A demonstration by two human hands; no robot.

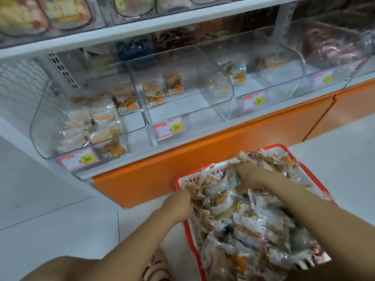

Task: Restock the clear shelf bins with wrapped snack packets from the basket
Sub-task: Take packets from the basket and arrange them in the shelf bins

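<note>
Basket (179,180) beside shelf base (203,151), long axis toward viewer; bins (190,110) open above. Left hand (178,205) pinches packet (192,191); right hand (248,172) grip unclear.

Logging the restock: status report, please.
Left hand grips packets at the basket edge. Right hand deep in the packets, grip hidden. Shelf bins low, nothing blocking.

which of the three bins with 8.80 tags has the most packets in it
The leftmost bin: its packets are piled right up to the front wall. The middle bin and the right bin each hold only a few, toward the back.
</note>
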